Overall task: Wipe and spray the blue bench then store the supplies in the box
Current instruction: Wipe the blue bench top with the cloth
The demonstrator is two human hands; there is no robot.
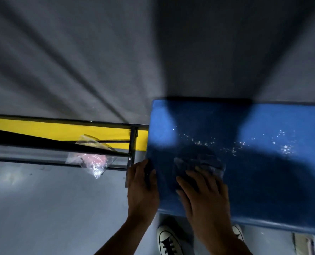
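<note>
The right hand [206, 192] is pressing flat, fingers straight and spread, on a dark cloth [199, 164] lying on the blue worktop [263, 181] near its left end. The left hand [143, 186] is gripping that left edge, its grip curled around the worktop's side. White droplets [285, 149] are sitting on the worktop to the right of the cloth. A clear plastic bag [92, 159] is lying left of the worktop, beside a yellow panel [61, 129].

Bench [263, 126]: blue top, white speckles toward 3 o'clock. Cloth [199, 162]: dark blue. Yellow panel [61, 127] with black frame [132, 144] at 9 o'clock. Clear bag [92, 157], pink contents. Shoe [168, 240] at 6 o'clock: white, black laces. Wall [97, 52]: grey
</note>
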